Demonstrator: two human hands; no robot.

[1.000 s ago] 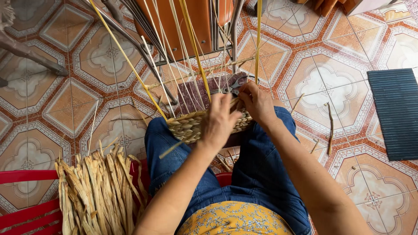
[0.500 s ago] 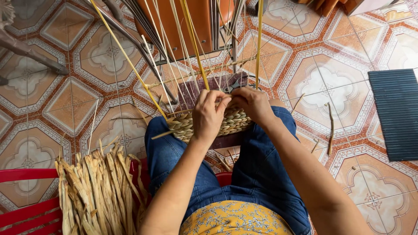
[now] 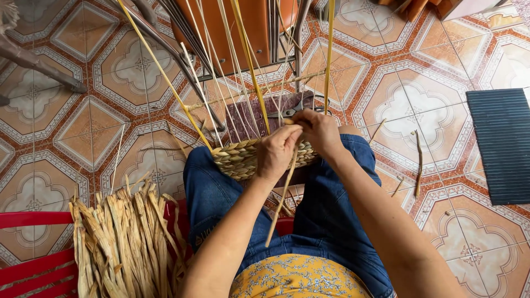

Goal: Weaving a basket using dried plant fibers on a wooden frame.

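Hands shifted higher on the weave

My left hand (image 3: pixel 277 150) has lifted to the woven basket's (image 3: pixel 237 159) far rim, meeting my right hand (image 3: pixel 320 131); a loose straw strand (image 3: pixel 280 201) now trails near, over my lap.

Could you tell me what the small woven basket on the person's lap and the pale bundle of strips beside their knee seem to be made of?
The small woven basket looks like twisted dried plant fibre, perhaps rush or seagrass: matt tan braided rows, with thin stiff yellow upright stakes rising from it. The pale bundle of strips seems the same dried, flat leafy material, unvarnished and frayed at the tips. The left hand and right hand grip one strand.
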